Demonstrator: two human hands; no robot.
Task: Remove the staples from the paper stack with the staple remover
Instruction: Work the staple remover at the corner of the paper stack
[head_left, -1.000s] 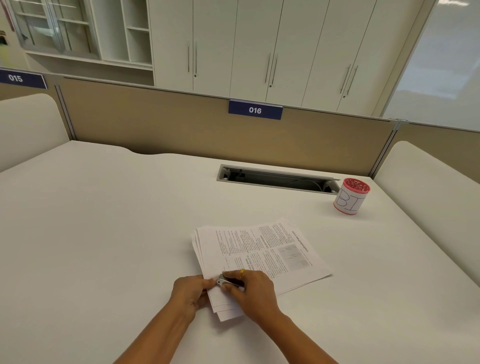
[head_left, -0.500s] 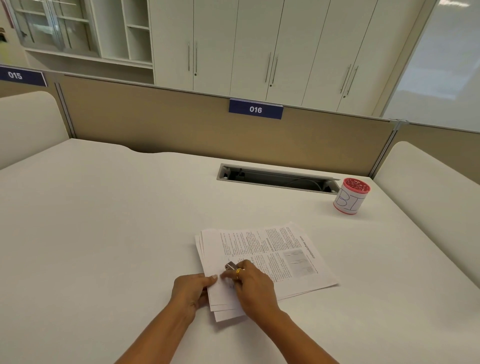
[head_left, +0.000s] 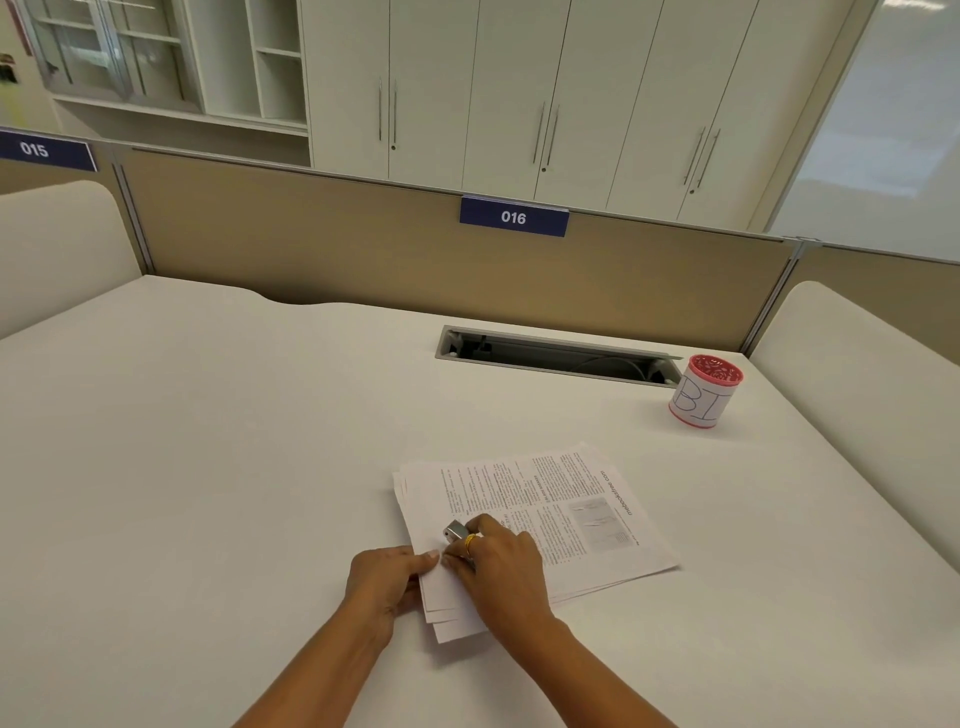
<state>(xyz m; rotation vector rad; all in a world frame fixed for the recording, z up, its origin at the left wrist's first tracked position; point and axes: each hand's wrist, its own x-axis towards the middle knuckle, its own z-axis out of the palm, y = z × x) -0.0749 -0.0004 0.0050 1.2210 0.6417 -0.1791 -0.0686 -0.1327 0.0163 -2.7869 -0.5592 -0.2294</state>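
Long axis of paper stack (head_left: 571, 499) left-to-right, page tops rightward

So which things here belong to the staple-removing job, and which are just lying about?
In use: paper stack, staple remover in the right hand, left hand pinching the stack's edge.
Lying about: red container marked BI, cable tray, desk sign 016.

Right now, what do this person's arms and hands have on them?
Both forearms are bare: no sleeves, gloves or watch in view. The right hand wears a shiny gold band ring on one finger; the left hand shows no jewellery.
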